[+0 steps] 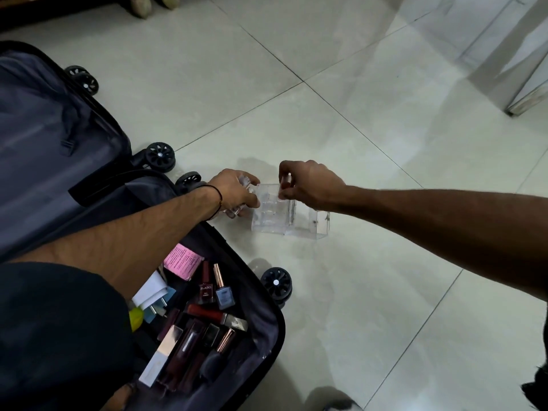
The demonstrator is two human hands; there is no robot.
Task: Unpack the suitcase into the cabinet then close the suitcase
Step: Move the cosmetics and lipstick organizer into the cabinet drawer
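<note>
Pinching the top edge of a clear acrylic organiser [275, 221] between thumb and curled fingers of the right hand [308, 185]. Gripping with the left hand [234, 189], fingers wrapped, a small clear piece [234, 213] held against the organiser's left wall; cannot tell whether bottle or loose section. Set down on the tiled floor [355, 292], just beside the rim of the open suitcase [261, 345] and well apart from the pale furniture [519, 69] at top right, possibly the cabinet. Not yet unpacked from the suitcase's near half: nail polish bottles [206, 289], lipstick tubes [207, 314], a pink leaflet [182, 261]. Likely to slip from here, given smooth walls, a mere pinch on one edge and hard tile beneath, so cracked or chipped if dropped. Easy to misjudge transparent edges and knock the two clear parts together. Could tilt if lifted by that single wall. Could also strand small bottles loose inside, free to roll or get crushed once closing.
</note>
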